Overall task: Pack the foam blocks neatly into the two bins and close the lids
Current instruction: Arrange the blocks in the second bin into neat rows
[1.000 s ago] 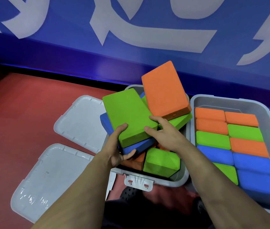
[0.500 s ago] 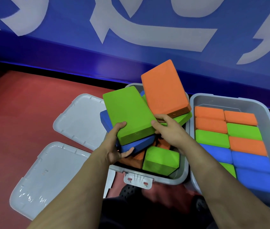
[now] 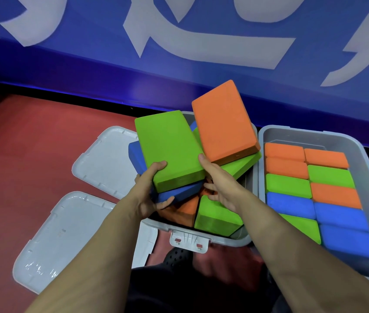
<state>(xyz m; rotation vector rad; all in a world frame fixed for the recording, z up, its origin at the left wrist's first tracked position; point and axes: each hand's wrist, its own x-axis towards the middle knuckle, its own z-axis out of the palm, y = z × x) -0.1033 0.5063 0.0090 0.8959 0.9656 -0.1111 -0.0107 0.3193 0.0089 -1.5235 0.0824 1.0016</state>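
The left grey bin [image 3: 228, 240] holds a loose jumble of foam blocks. My left hand [image 3: 148, 193] grips a tilted green block [image 3: 167, 147] together with the blue block [image 3: 179, 193] under it, thumb on top and fingers below. My right hand [image 3: 222, 188] has its thumb at the near corner of the raised orange block [image 3: 222, 123] and its fingers curled under the green block [image 3: 242, 164] beneath it. Another green block [image 3: 217, 216] and an orange one [image 3: 183, 211] lie lower in the bin. The right bin [image 3: 359, 144] has orange, green and blue blocks packed in two neat rows.
Two grey lids lie open on the red floor to the left, one near the bin [image 3: 104, 159] and one closer to me [image 3: 61, 233]. A latch [image 3: 189, 242] hangs on the left bin's front rim. A blue wall with white lettering stands right behind the bins.
My right hand slid off the top of the green block to the gap by the orange block, fingers curling underneath. My left hand keeps its grip on the green and blue blocks.
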